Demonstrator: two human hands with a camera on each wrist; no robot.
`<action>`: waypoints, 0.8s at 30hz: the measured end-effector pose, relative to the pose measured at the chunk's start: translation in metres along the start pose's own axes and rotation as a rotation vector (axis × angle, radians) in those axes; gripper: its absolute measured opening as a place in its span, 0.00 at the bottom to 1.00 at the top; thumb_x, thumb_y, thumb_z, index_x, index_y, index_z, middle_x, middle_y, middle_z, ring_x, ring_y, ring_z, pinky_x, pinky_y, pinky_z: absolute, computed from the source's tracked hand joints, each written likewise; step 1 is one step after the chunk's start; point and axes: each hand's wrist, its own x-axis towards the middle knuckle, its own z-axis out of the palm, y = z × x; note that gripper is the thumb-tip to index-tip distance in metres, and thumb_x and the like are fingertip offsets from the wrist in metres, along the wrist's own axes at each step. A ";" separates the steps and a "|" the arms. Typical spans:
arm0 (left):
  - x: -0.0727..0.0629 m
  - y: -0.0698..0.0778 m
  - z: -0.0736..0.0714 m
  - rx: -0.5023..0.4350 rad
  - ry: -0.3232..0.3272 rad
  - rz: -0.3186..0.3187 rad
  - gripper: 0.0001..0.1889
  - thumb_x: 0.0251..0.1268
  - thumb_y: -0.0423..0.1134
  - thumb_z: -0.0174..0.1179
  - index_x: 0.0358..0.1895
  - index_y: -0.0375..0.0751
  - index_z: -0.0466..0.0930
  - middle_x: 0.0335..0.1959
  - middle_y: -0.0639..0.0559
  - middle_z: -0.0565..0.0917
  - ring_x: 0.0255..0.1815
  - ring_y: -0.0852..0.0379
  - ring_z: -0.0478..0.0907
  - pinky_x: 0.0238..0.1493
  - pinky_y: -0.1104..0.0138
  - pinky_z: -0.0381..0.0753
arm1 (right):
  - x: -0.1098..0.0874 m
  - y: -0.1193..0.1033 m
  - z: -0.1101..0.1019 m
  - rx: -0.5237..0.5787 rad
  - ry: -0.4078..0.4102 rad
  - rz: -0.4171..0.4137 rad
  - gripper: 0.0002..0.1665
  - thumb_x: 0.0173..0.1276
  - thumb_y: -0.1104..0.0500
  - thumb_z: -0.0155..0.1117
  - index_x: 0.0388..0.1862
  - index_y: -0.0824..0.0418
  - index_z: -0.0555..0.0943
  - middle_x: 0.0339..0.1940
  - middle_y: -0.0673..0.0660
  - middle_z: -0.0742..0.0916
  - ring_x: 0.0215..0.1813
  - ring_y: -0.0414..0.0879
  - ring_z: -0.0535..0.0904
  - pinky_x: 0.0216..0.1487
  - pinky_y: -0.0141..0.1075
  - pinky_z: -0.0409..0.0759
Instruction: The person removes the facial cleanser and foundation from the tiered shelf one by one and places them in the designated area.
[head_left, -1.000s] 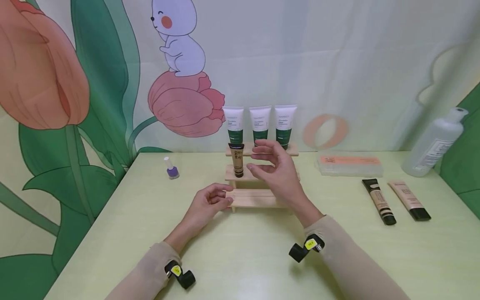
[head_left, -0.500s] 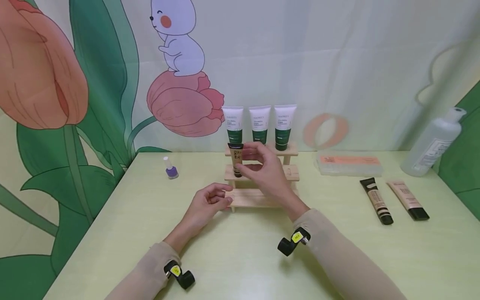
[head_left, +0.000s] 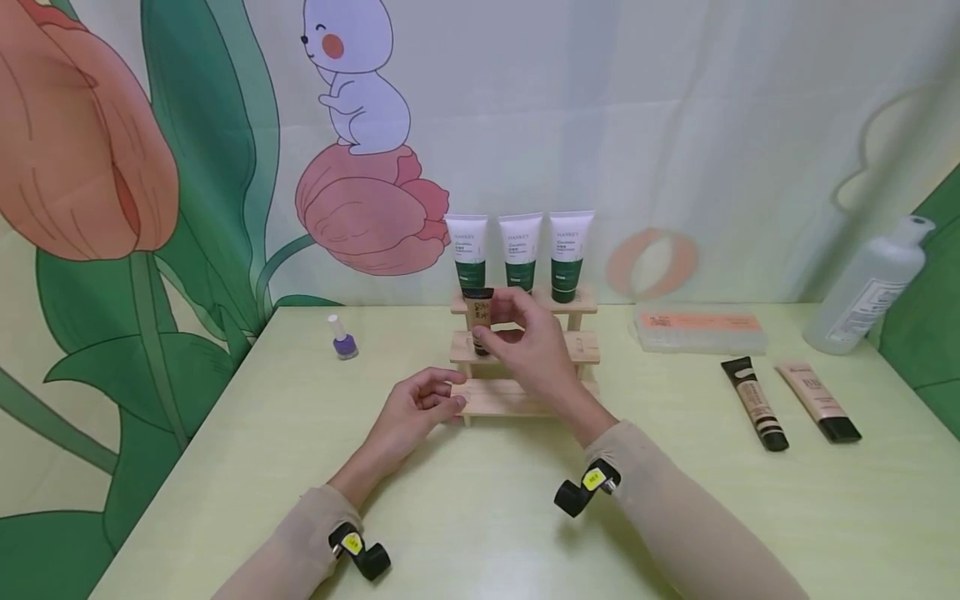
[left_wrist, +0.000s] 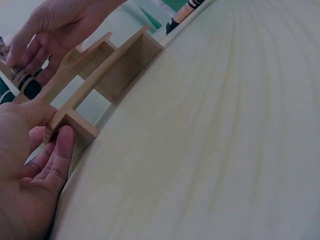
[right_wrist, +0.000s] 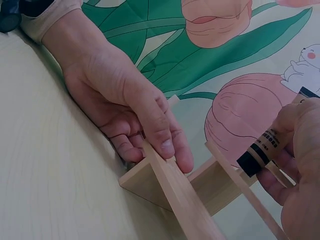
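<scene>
A three-tier wooden stand [head_left: 498, 400] sits at the middle of the table. My left hand [head_left: 411, 415] grips the left end of its lowest step, thumb and fingers around the board [left_wrist: 75, 117] in the left wrist view. My right hand [head_left: 531, 335] pinches a small tan foundation tube [head_left: 480, 310] with a black cap, upright over the left of the middle step. In the right wrist view the tube's cap end [right_wrist: 252, 162] points down, close to the step. Behind, white-and-green squeeze tubes [head_left: 520, 250] stand in a row on the top step.
A purple nail polish bottle [head_left: 344, 343] stands at the left. Rightward lie another tan tube with a black cap [head_left: 756, 406] and a pink tube [head_left: 817, 402]. Behind them are a clear plastic case [head_left: 701, 330] and a tall white bottle [head_left: 866, 287], before a printed curtain [head_left: 750, 150].
My right hand has moved left from beside the tan tube and taken hold of it. The tube has since shifted slightly right. My left hand stays on the stand.
</scene>
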 end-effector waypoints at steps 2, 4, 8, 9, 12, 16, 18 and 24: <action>0.000 0.000 0.000 0.006 0.003 -0.005 0.17 0.78 0.30 0.70 0.66 0.41 0.86 0.47 0.45 0.83 0.45 0.52 0.89 0.51 0.63 0.95 | -0.002 -0.003 -0.003 0.005 0.016 -0.005 0.23 0.76 0.65 0.78 0.65 0.58 0.82 0.56 0.57 0.89 0.58 0.52 0.88 0.63 0.50 0.91; 0.000 0.001 0.001 0.012 0.008 -0.009 0.17 0.78 0.30 0.70 0.66 0.41 0.87 0.47 0.45 0.83 0.45 0.52 0.89 0.52 0.64 0.95 | -0.003 -0.007 -0.008 0.002 0.030 -0.009 0.23 0.75 0.66 0.77 0.65 0.59 0.82 0.56 0.57 0.88 0.58 0.52 0.87 0.64 0.52 0.91; 0.000 0.001 0.001 0.016 0.016 -0.015 0.17 0.78 0.30 0.70 0.65 0.42 0.87 0.47 0.45 0.82 0.45 0.52 0.88 0.51 0.64 0.95 | -0.006 -0.014 -0.021 -0.007 0.057 -0.026 0.23 0.76 0.67 0.76 0.66 0.60 0.82 0.57 0.57 0.89 0.58 0.51 0.87 0.63 0.48 0.91; 0.000 0.001 0.002 0.015 0.016 -0.015 0.17 0.78 0.30 0.70 0.65 0.42 0.87 0.47 0.45 0.82 0.45 0.52 0.87 0.51 0.64 0.95 | -0.007 -0.016 -0.026 -0.004 0.063 -0.035 0.22 0.75 0.68 0.76 0.65 0.60 0.82 0.57 0.58 0.88 0.58 0.51 0.87 0.62 0.46 0.92; 0.000 0.001 0.002 0.012 0.016 -0.014 0.17 0.78 0.29 0.70 0.65 0.41 0.87 0.47 0.45 0.82 0.45 0.52 0.87 0.51 0.65 0.95 | -0.009 -0.020 -0.039 0.021 0.080 -0.063 0.22 0.74 0.71 0.74 0.64 0.62 0.82 0.56 0.58 0.88 0.56 0.51 0.87 0.59 0.40 0.91; 0.001 0.000 0.002 0.010 0.017 -0.009 0.17 0.78 0.29 0.70 0.65 0.41 0.87 0.47 0.45 0.82 0.45 0.52 0.86 0.50 0.65 0.95 | -0.013 -0.025 -0.060 0.047 0.106 -0.094 0.22 0.74 0.74 0.72 0.64 0.64 0.81 0.55 0.58 0.87 0.55 0.52 0.86 0.58 0.37 0.90; 0.001 0.000 0.002 0.006 0.016 -0.005 0.17 0.78 0.29 0.70 0.65 0.41 0.87 0.47 0.45 0.82 0.45 0.52 0.86 0.51 0.65 0.95 | -0.015 -0.026 -0.072 0.044 0.128 -0.105 0.22 0.74 0.74 0.71 0.64 0.66 0.81 0.54 0.57 0.87 0.54 0.51 0.85 0.57 0.35 0.89; 0.000 -0.001 0.001 0.009 0.002 0.015 0.16 0.78 0.29 0.70 0.65 0.39 0.86 0.47 0.45 0.81 0.44 0.53 0.86 0.52 0.63 0.95 | -0.025 -0.030 -0.106 -0.025 0.209 -0.106 0.21 0.75 0.73 0.70 0.64 0.69 0.81 0.53 0.53 0.88 0.54 0.47 0.86 0.55 0.29 0.87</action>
